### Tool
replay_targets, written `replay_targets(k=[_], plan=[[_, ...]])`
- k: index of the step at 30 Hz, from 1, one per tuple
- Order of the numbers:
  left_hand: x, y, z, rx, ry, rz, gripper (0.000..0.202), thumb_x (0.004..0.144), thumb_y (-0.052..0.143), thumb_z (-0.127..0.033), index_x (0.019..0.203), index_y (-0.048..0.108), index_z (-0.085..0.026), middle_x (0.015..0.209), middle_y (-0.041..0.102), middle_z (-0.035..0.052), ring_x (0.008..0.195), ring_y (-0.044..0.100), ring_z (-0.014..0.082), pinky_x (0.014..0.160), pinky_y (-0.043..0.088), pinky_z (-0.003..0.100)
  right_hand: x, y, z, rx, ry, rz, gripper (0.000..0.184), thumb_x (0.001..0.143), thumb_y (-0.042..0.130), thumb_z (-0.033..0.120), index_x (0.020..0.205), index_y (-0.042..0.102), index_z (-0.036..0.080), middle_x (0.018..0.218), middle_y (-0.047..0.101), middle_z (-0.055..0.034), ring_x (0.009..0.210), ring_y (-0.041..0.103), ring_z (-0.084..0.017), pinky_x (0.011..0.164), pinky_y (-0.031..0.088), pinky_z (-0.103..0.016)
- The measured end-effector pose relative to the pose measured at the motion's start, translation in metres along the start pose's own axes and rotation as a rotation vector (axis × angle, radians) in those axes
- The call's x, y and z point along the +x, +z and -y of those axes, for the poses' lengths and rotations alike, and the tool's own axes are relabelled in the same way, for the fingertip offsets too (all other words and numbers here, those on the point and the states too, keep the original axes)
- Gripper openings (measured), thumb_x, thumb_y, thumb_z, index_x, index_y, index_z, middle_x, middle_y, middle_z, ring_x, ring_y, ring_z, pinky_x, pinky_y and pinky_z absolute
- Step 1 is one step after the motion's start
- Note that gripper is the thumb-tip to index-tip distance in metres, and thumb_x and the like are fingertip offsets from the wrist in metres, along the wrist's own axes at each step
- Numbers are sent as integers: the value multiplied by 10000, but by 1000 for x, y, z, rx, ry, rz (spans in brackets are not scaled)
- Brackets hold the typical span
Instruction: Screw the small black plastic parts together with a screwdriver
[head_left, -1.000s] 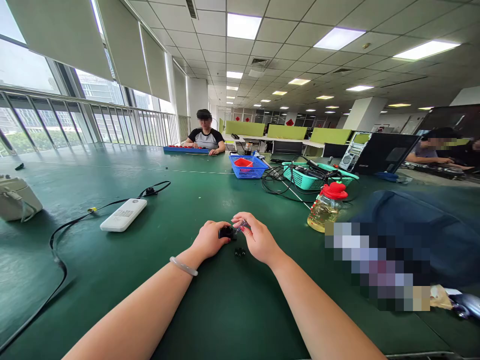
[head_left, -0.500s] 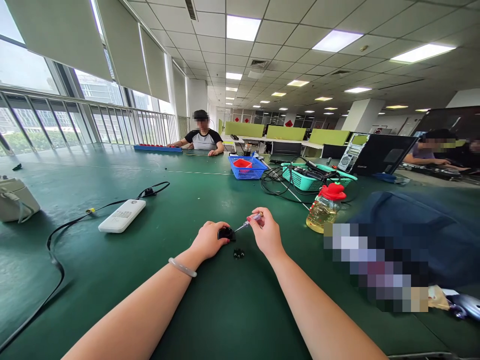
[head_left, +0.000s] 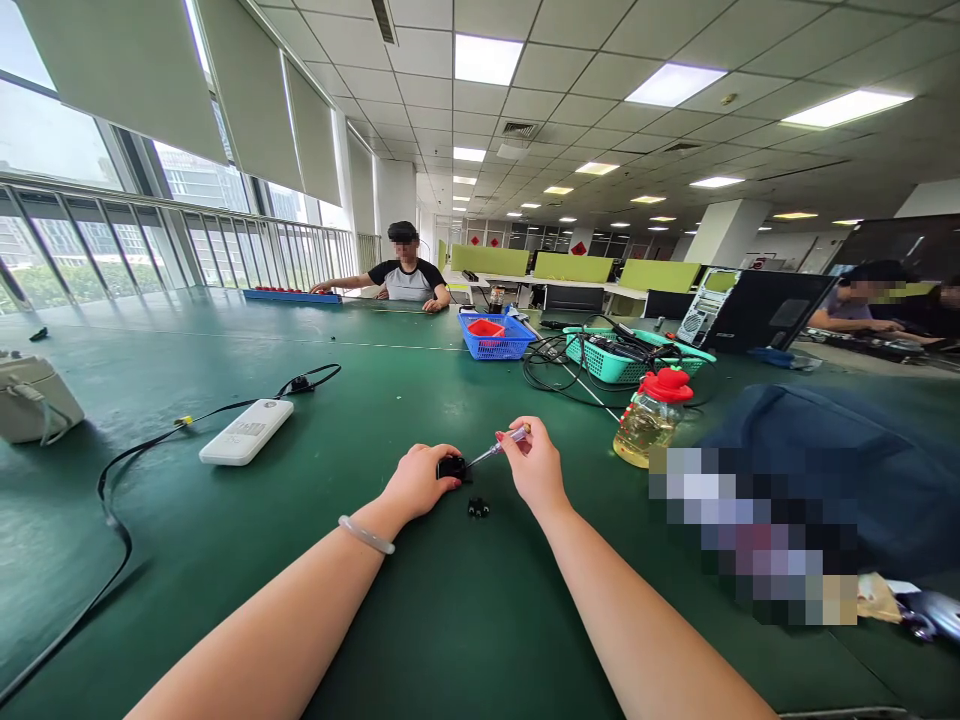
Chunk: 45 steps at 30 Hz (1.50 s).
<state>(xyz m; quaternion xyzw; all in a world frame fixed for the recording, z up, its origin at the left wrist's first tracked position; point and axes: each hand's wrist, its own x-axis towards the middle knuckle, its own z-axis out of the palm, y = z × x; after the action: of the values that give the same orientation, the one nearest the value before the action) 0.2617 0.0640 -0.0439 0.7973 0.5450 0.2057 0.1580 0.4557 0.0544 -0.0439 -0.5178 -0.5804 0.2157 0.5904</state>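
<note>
My left hand [head_left: 421, 480] is closed around a small black part [head_left: 451, 467], holding it low at the table top. In my right hand [head_left: 534, 463] is a screwdriver [head_left: 495, 448] with a clear handle, gripped between thumb and fingers. Its shaft slants down to the left, and the tip meets or nearly meets the right side of the black part. What exactly the tip touches is too small to make out. A second small black piece [head_left: 478, 508] with shiny metal spots lies on the green table [head_left: 420, 620], just below the held part.
A white power bank [head_left: 247, 432] and black cable [head_left: 112, 520] lie left. Ahead are a blue basket [head_left: 496, 338], a teal basket [head_left: 600, 365] with cables, and a red-capped bottle [head_left: 649, 420]. Dark blue fabric [head_left: 847, 470] lies right. Across the table, a person [head_left: 406, 280] sits by a blue tray [head_left: 292, 295].
The person across the table has shifted the blue tray to the left, arm stretched further out. My hands, the black part and the screwdriver stay almost where they were.
</note>
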Motion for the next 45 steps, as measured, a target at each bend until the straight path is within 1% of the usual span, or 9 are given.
replay_targets(k=[7, 16, 21, 27, 30, 33, 37, 42, 45], plan=[[0, 1, 1, -12, -5, -9, 405, 749, 700, -265, 1150, 645, -277, 1098, 696, 37, 1138, 552, 262, 983, 451, 376, -2, 1, 0, -4, -28, 35, 242, 826, 576, 436, 950, 507, 239, 855, 690, -49, 757, 679, -217, 730, 525, -353], [0, 4, 3, -2, -1, -12, 438, 743, 698, -272, 1176, 635, -269, 1088, 688, 54, 1127, 554, 264, 984, 451, 377, -7, 3, 2, 16, -62, 154, 254, 855, 527, 294, 1100, 513, 227, 918, 715, -65, 849, 688, -214, 805, 534, -381], [-1, 5, 4, -8, 9, -15, 435, 747, 692, -266, 1178, 632, -269, 1099, 684, 53, 1138, 553, 262, 990, 451, 375, -6, 3, 2, 21, -34, 149, 297, 846, 553, 349, 1116, 512, 230, 929, 707, -68, 852, 683, -221, 801, 535, -382], [-3, 2, 0, -47, -25, -4, 444, 745, 689, -258, 1185, 628, -256, 1132, 664, 71, 1085, 598, 247, 961, 472, 353, -6, 5, -2, 8, -22, 158, 293, 833, 569, 431, 1051, 554, 235, 912, 697, -62, 837, 683, -220, 791, 539, -375], [-3, 1, 0, -37, -10, -14, 437, 746, 689, -250, 1180, 633, -252, 1117, 668, 72, 1097, 589, 251, 970, 464, 353, -6, 5, 0, 1, -36, 131, 300, 828, 571, 439, 1040, 553, 228, 899, 698, -66, 837, 688, -227, 779, 541, -374], [-4, 2, 0, -27, -17, -16, 435, 750, 691, -254, 1181, 633, -258, 1119, 660, 80, 1116, 571, 253, 989, 452, 363, -5, 0, 5, -8, -44, 50, 328, 849, 545, 408, 1111, 514, 213, 896, 706, -77, 836, 697, -232, 779, 542, -384], [-3, 3, 2, -26, -19, -12, 432, 755, 694, -272, 1182, 630, -267, 1106, 661, 74, 1114, 566, 254, 979, 457, 362, -9, -5, 17, 7, -150, -29, 326, 901, 485, 360, 1184, 455, 201, 910, 700, -81, 862, 697, -217, 793, 542, -375], [-2, 4, 4, 11, 89, -11, 405, 760, 699, -264, 1157, 622, -244, 1060, 685, 57, 1050, 586, 254, 924, 467, 353, -24, 3, 30, -83, -379, 181, 239, 931, 462, 276, 1166, 480, 238, 938, 699, -53, 868, 683, -189, 825, 532, -342], [-1, 4, 4, 50, 141, -9, 308, 779, 678, -265, 1079, 630, -218, 993, 691, 58, 998, 600, 265, 863, 477, 358, -30, 11, 34, -175, -486, 324, 206, 928, 434, 222, 1106, 533, 254, 970, 695, -53, 885, 674, -195, 817, 530, -330]])
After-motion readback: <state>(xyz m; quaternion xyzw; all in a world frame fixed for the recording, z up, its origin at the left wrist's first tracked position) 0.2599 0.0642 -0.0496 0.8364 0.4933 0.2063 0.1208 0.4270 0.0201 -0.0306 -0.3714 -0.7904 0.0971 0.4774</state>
